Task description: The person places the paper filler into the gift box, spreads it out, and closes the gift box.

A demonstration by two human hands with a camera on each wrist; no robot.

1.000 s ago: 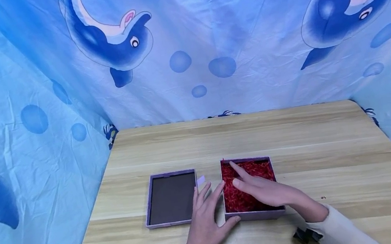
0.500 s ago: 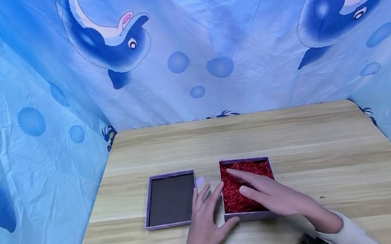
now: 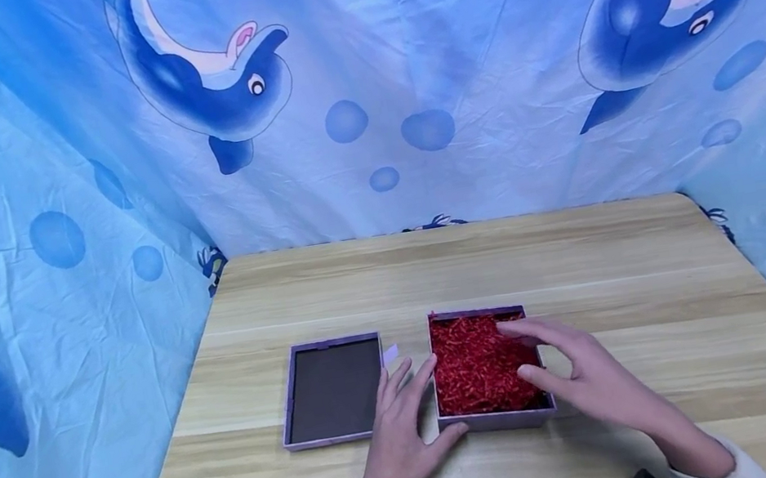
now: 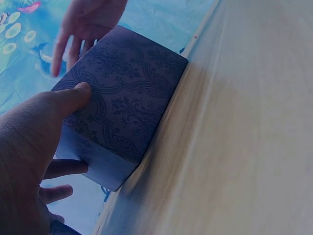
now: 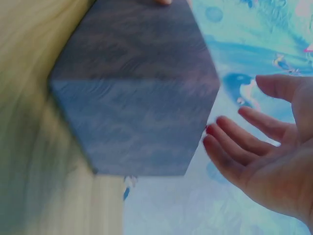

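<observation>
A purple box (image 3: 497, 421) stands on the table, its dark patterned sides showing in both wrist views. It is filled with red shredded paper (image 3: 479, 365). My left hand (image 3: 403, 434) steadies the box at its near left corner. The thumb (image 4: 78, 94) rests on the front face and the forefinger touches the left side, the other fingers spread. My right hand (image 3: 581, 370) hovers over the box's right part, fingers loosely bent and thumb apart. In the right wrist view, its fingertips (image 5: 211, 132) are right at the box's rim and nothing shows between them.
A shallow purple tray-like lid with a black inside (image 3: 335, 391) lies left of the box, close to my left hand. A pale lilac tab (image 3: 390, 353) sticks out at its right edge. Behind the wooden table (image 3: 577, 243) hangs a blue dolphin-print cloth (image 3: 474, 52).
My right hand has moved from the middle of the red shredded paper to the right and lifted toward the right rim, uncovering more of the paper. The left hand has stayed at the box's corner.
</observation>
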